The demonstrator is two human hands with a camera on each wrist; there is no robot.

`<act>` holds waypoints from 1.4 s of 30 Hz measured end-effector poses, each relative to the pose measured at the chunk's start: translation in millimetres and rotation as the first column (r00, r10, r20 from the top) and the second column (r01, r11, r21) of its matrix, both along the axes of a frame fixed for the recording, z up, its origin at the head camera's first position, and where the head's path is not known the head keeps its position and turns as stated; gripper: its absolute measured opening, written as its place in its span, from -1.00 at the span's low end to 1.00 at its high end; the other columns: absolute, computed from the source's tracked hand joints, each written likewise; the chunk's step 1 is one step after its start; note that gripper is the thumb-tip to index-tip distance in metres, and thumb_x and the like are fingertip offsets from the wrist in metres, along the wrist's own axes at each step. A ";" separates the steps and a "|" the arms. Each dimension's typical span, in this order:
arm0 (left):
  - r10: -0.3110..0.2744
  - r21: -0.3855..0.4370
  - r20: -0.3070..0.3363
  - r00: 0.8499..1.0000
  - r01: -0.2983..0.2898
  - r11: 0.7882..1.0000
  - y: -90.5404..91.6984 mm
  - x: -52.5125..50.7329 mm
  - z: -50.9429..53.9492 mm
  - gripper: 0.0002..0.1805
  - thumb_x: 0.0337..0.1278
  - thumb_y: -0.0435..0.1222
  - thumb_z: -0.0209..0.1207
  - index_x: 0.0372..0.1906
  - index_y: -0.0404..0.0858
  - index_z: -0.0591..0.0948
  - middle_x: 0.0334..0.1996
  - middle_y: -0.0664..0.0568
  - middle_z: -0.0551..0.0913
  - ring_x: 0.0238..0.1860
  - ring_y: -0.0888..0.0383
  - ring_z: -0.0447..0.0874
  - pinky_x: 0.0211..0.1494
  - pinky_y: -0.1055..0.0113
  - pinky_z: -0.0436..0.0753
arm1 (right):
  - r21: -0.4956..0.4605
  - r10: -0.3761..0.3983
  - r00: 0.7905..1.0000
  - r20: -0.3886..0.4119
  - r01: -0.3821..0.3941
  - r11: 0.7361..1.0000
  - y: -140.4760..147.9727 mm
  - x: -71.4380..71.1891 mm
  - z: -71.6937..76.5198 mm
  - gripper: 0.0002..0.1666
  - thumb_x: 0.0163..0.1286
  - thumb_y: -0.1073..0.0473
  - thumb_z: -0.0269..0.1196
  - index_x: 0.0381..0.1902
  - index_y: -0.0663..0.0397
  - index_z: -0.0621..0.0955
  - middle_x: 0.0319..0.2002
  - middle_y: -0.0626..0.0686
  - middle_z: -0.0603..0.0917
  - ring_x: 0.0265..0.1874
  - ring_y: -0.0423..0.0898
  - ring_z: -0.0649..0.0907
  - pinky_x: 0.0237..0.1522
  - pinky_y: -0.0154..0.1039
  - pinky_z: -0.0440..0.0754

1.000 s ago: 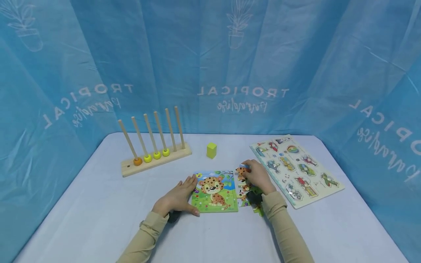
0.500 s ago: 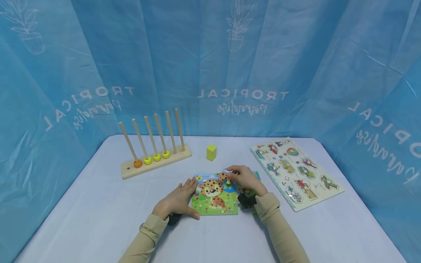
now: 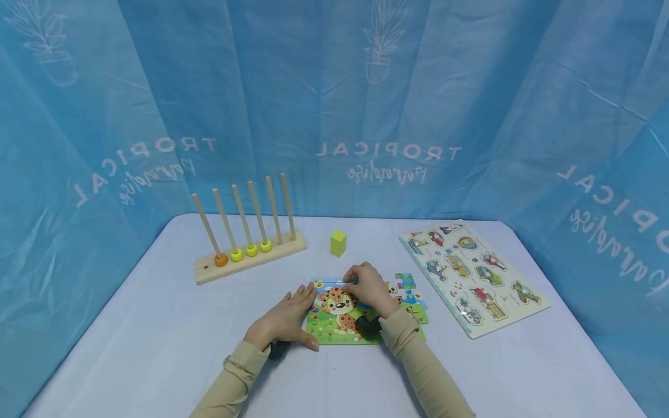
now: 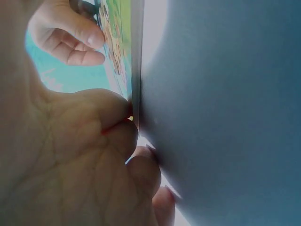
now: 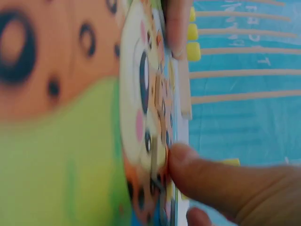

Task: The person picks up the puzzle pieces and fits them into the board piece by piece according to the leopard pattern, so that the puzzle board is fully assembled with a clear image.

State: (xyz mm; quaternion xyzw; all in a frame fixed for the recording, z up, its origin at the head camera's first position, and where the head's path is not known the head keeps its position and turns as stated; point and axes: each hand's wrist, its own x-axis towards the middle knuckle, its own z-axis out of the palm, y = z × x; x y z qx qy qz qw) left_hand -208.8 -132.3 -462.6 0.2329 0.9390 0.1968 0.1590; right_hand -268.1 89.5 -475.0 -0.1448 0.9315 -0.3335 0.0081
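A puzzle board (image 3: 331,335) with a cartoon leopard cub on green grass lies flat on the table in the head view. My left hand (image 3: 284,319) rests along its left edge, fingers spread and thumb stretched toward the front corner. Over the board's upper part is my right hand (image 3: 368,287), pinching a spotted puzzle piece (image 5: 162,110) low against the picture. In the right wrist view the thumb touches the piece's edge; most of the piece is hidden in the head view. Several loose puzzle pieces (image 3: 416,313) lie right of the board, partly behind the right sleeve.
A wooden peg rack (image 3: 251,261) with orange and yellow beads stands at the back left. Behind the board sits a yellow-green block (image 3: 338,244). A vehicle puzzle board (image 3: 473,278) lies slanted at the right. Blue curtains (image 3: 334,104) enclose the table.
My right hand has carried the spotted piece left from the loose pieces onto the upper middle of the board, uncovering other loose pieces. The left hand stays at the board's left edge.
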 end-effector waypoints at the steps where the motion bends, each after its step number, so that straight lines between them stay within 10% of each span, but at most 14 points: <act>1: 0.000 -0.003 -0.001 1.000 0.000 1.000 -0.1 -0.1 0.3 0.36 -0.37 0.14 0.49 0.51 -0.40 0.01 0.55 -0.22 -0.08 0.56 -0.18 -0.17 0.59 -0.13 -0.05 | -0.001 -0.011 1.000 0.004 0.011 1.000 -0.6 -0.1 -0.8 -0.90 0.24 0.16 0.38 -0.31 0.02 0.68 -0.27 0.09 0.53 -0.30 -0.05 0.52 -0.22 -0.15 0.56; 14: 0.005 0.003 -0.005 1.000 -0.005 1.000 1.0 -0.3 1.8 0.37 -0.40 0.15 0.50 0.50 -0.41 0.03 0.54 -0.23 -0.06 0.56 -0.18 -0.16 0.59 -0.13 -0.05 | -0.230 -0.035 0.997 0.072 0.050 0.972 36.3 -8.4 5.6 -0.75 0.40 0.18 0.22 -0.03 0.14 0.64 -0.12 0.15 0.63 -0.29 -0.02 0.61 -0.34 -0.19 0.60; 23: 0.012 0.009 -0.005 1.000 -0.012 1.000 -0.8 0.0 3.8 0.36 -0.39 0.12 0.51 0.50 -0.41 0.03 0.54 -0.25 -0.06 0.56 -0.17 -0.13 0.58 -0.13 -0.04 | -0.133 -0.143 0.970 0.196 0.171 0.976 110.7 -10.9 13.5 -0.60 0.38 0.22 0.21 0.15 0.23 0.55 0.13 0.30 0.56 0.08 0.22 0.57 -0.16 -0.07 0.65; 36: 0.005 0.040 -0.008 1.000 -0.005 0.999 -0.3 2.1 5.6 0.35 -0.38 0.08 0.52 0.48 -0.46 0.04 0.53 -0.30 -0.05 0.55 -0.21 -0.12 0.57 -0.16 -0.04 | 0.064 -0.155 0.973 0.170 0.146 0.987 120.7 -9.1 14.6 -0.46 0.09 0.38 0.36 0.10 0.12 0.62 0.08 0.37 0.55 -0.18 0.16 0.58 -0.36 -0.15 0.53; 42: 0.009 0.035 -0.010 1.000 -0.009 0.999 -0.3 1.3 4.0 0.35 -0.39 0.10 0.52 0.48 -0.45 0.05 0.53 -0.29 -0.04 0.55 -0.20 -0.12 0.58 -0.15 -0.04 | -0.035 -0.224 0.953 0.204 0.235 0.971 117.7 -9.3 14.7 -0.48 0.28 0.36 0.24 0.22 0.16 0.52 0.17 0.42 0.45 -0.58 -0.07 0.43 -0.54 -0.24 0.43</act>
